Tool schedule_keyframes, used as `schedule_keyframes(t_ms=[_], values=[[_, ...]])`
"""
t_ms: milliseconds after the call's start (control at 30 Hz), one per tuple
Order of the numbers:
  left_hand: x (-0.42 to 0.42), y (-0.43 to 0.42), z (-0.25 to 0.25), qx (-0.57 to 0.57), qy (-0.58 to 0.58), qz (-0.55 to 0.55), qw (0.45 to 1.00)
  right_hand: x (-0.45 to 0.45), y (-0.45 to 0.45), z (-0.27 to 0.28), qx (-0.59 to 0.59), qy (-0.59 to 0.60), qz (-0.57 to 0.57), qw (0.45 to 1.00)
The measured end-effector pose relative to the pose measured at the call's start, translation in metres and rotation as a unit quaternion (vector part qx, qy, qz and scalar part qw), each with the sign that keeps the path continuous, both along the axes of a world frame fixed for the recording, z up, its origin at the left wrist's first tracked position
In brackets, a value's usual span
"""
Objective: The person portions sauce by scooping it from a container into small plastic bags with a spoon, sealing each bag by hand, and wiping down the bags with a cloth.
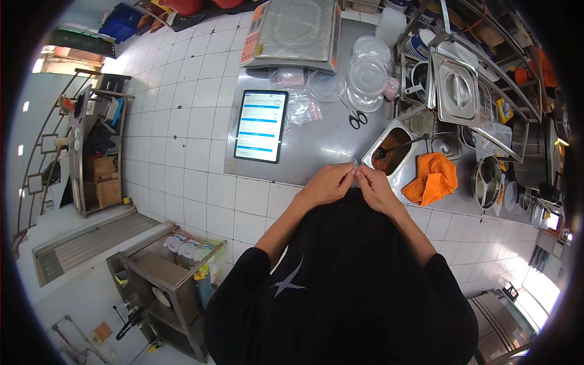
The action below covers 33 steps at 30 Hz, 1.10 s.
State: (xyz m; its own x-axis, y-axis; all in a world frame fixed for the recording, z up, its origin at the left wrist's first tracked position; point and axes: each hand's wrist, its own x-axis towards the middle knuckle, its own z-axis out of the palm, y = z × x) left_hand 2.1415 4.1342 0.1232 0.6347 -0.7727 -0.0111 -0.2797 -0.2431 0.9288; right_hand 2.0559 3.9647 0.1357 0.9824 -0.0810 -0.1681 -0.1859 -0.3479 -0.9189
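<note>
My left hand and my right hand meet at the front edge of the steel table. Their fingers pinch together on a small clear plastic piece, mostly hidden by the fingertips. Just beyond my right hand stands a steel container with reddish-brown food and a dark ladle in it. An orange cloth lies to its right. A tablet with a lit screen rests at the table's left side. Black-handled scissors lie behind the hands.
A weighing scale stands at the back, beside round clear lids and plastic bags. To the right are a lidded steel pan, a metal rack and a round pot. White tiles cover the floor.
</note>
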Motion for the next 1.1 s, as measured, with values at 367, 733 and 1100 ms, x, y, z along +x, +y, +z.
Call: schedule_keyframes(t_ms=[367, 733, 1100], values=[[-0.011, 0.004, 0.010, 0.166, -0.113, 0.109, 0.974, 0.005, -0.005, -0.008, -0.282, -0.050, -0.009, 0.958], [0.022, 0.017, 0.023, 0.069, 0.091, 0.084, 0.990, 0.000, -0.013, 0.004, -0.071, -0.006, -0.059, 0.996], [-0.005, -0.004, 0.001, 0.105, -0.116, 0.118, 0.981, 0.001, -0.007, 0.005, -0.157, -0.046, -0.049, 0.985]])
